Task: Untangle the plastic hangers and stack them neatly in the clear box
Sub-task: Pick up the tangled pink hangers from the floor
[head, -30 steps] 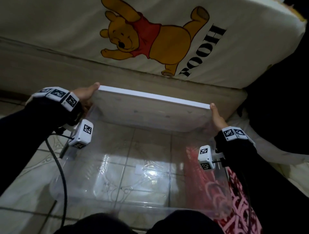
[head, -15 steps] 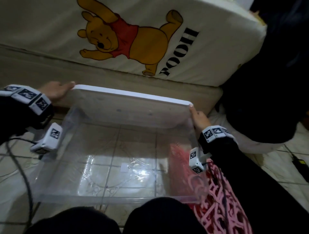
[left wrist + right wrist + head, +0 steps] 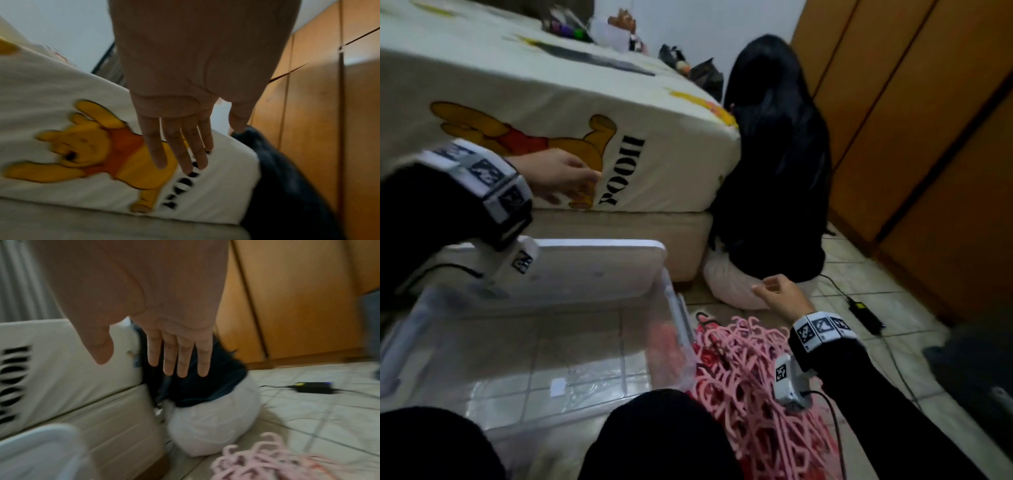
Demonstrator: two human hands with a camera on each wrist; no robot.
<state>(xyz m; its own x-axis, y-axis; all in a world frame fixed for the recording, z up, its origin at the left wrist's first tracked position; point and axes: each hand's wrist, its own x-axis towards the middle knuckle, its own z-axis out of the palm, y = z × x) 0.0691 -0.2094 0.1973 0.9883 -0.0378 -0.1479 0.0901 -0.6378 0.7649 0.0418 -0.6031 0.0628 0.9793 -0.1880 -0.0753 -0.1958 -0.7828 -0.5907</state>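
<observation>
The clear box [image 3: 482, 349] is sitting on the tiled floor [image 3: 859, 308] against the base of the bed [image 3: 551, 102], with its white lid [image 3: 592, 270] standing tilted at the far rim and leaning toward the bed. The pink plastic hangers [image 3: 750, 383] are lying in a tangled heap on the floor just beside the box's right wall, some of them showing pink through the clear plastic; whether any are lying inside the box cannot be told.

The left hand [image 3: 554, 178] is hovering above the lid's far edge, in front of the bear print on the bedsheet, its fingers [image 3: 180, 146] stretched out nearly straight and holding nothing. The right hand [image 3: 780, 294] is hanging in the air over the far end of the hanger heap, near a white bag [image 3: 732, 284] at the bed's corner; its fingers [image 3: 180, 356] are reaching forward, straight and close together, with nothing between them.

A black adapter with its cable [image 3: 866, 311] is lying on the floor toward the wooden wardrobe [image 3: 928, 137].
</observation>
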